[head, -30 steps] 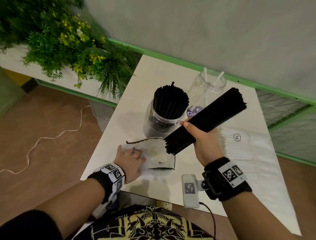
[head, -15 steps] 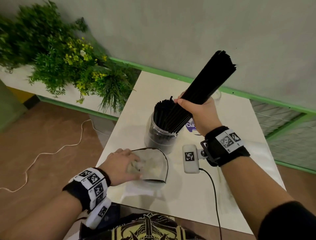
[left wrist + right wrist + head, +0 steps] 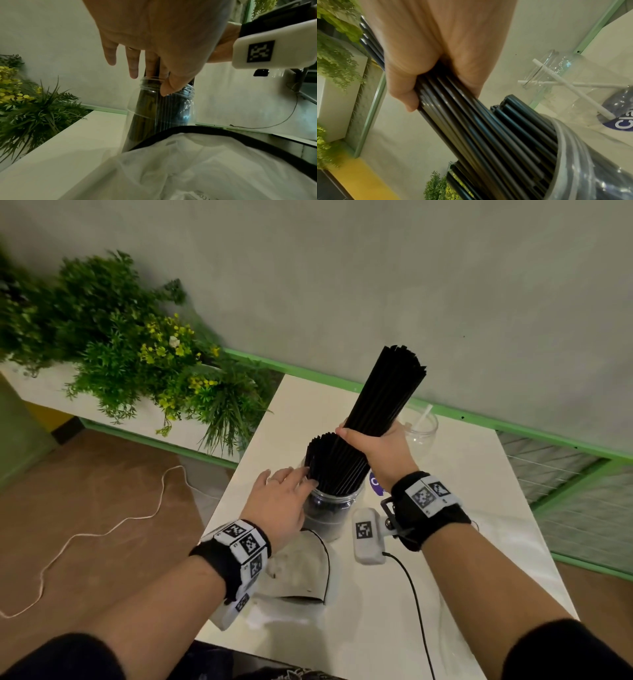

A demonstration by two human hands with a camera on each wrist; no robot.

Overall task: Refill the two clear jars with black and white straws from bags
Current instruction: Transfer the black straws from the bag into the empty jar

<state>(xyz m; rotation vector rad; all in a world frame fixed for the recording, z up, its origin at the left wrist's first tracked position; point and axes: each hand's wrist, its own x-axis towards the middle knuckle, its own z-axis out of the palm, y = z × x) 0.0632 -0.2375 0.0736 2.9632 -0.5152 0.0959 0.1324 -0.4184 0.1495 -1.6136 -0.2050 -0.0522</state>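
My right hand (image 3: 373,445) grips a thick bundle of black straws (image 3: 387,392), tilted, with its lower end inside the near clear jar (image 3: 329,508). That jar holds many black straws (image 3: 513,135). My left hand (image 3: 281,501) is open, its straight fingers touching the straws at the jar's mouth (image 3: 154,81). The second clear jar (image 3: 419,433) stands behind my right hand with a couple of white straws (image 3: 573,86) in it. A nearly flat clear bag with a black edge (image 3: 301,573) lies on the table in front of the near jar.
The white table (image 3: 462,594) has a green-trimmed wall behind it. A planter of green plants with yellow flowers (image 3: 137,364) stands to the left. A pale cord (image 3: 102,529) lies on the brown floor. A black cable (image 3: 414,604) runs from my right wrist.
The straw bundle went from slanted above the table to steeply tilted with its end in the near jar. My left hand left the bag and came up to the jar's mouth.
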